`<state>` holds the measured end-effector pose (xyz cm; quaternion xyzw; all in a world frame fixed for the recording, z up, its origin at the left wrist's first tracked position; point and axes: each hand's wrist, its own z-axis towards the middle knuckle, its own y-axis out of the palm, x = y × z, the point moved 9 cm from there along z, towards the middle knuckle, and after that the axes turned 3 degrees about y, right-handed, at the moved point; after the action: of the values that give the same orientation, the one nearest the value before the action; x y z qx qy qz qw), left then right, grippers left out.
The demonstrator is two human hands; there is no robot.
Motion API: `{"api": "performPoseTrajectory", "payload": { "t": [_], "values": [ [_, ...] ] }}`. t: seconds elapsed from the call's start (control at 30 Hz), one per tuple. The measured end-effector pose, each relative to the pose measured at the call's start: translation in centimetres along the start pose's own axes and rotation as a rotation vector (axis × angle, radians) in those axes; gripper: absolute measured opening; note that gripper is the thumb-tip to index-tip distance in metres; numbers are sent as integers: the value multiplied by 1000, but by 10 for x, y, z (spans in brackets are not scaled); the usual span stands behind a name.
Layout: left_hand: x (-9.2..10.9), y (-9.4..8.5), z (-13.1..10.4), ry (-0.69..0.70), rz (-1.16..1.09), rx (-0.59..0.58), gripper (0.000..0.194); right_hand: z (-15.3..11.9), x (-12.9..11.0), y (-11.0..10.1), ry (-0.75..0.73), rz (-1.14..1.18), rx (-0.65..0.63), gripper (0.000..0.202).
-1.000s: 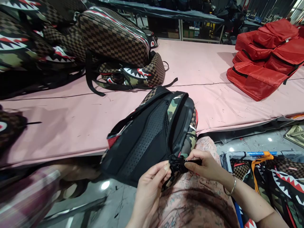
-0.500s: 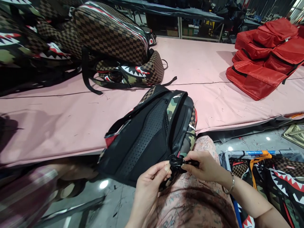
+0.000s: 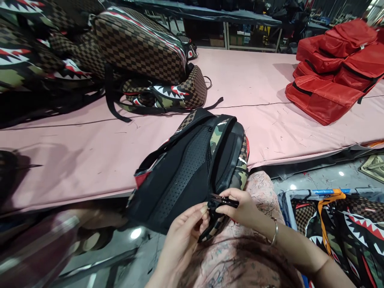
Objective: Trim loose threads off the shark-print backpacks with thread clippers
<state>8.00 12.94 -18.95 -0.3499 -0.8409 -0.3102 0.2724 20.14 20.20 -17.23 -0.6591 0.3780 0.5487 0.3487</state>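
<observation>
A black backpack (image 3: 180,176) with camouflage and checkered sides lies back panel up, propped between the table edge and my lap. My left hand (image 3: 189,224) is closed in a pinch on the backpack's black strap (image 3: 212,206) near its lower corner. My right hand (image 3: 243,208) is closed around a small pair of black thread snips (image 3: 229,201), whose tips point left at the strap, close to my left fingertips. The exact spot where the tips meet the strap is hidden by dark material and fingers.
Checkered shark-mouth backpacks (image 3: 141,44) are piled at the back left of the pink table (image 3: 249,84). Red bags (image 3: 327,92) are stacked on the right. A blue-rimmed bin (image 3: 288,208) holding more backpacks stands at my right. Another person's arm (image 3: 99,216) shows at the lower left.
My right hand has drawn slightly left and turned, so the snips show more clearly. My left hand has shifted a little left and down with the strap. The backpack has barely moved.
</observation>
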Motion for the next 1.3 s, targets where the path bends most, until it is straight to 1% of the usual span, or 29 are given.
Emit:
{"api": "performPoseTrajectory", "payload": {
  "t": [0.07, 0.13, 0.23, 0.3, 0.37, 0.43, 0.5, 0.6, 0.7, 0.77, 0.83, 1.0, 1.1, 1.23, 1.3],
  "values": [
    [1, -3, 4, -13, 70, -33, 46, -2, 11, 4, 16, -8, 83, 21],
    [3, -3, 8, -20, 216, -95, 44, -5, 17, 6, 9, -51, 154, 24],
    [7, -1, 12, -38, 468, -174, 44, -9, 16, 7, -32, -121, 198, 24],
    [9, 1, 12, -52, 505, -190, 43, -11, 16, 7, -44, -143, 223, 24],
    [13, 2, 11, -53, 419, -167, 41, -12, 18, 5, -54, -156, 254, 22],
    [15, 1, 9, -62, 289, -110, 41, -14, 20, 3, -86, -190, 297, 18],
    [11, -1, 6, -106, 166, -66, 42, -16, 21, 2, -143, -256, 337, 16],
    [3, -3, -1, -150, 21, -25, 45, -21, 21, 3, -225, -373, 398, 20],
    [-4, -2, -6, -149, -95, -13, 42, -23, 22, 4, -240, -429, 432, 26],
    [-8, -2, -8, -117, -131, 9, 43, -23, 23, 4, -217, -401, 427, 25],
    [-9, -3, -10, -53, -121, 54, 45, -24, 24, 2, -190, -338, 419, 23],
    [-10, -4, -14, 52, 57, 162, 51, -29, 24, -1, -203, -177, 389, 20],
    [-5, -1, -15, 127, 122, 177, 50, -29, 27, 1, -195, -141, 371, 22],
    [-1, 1, -13, 244, 230, 160, 46, -26, 29, -1, -127, -77, 360, 24],
    [-2, 0, -11, 301, 302, 143, 44, -23, 26, -5, -88, -19, 294, 22]
  ]
}}
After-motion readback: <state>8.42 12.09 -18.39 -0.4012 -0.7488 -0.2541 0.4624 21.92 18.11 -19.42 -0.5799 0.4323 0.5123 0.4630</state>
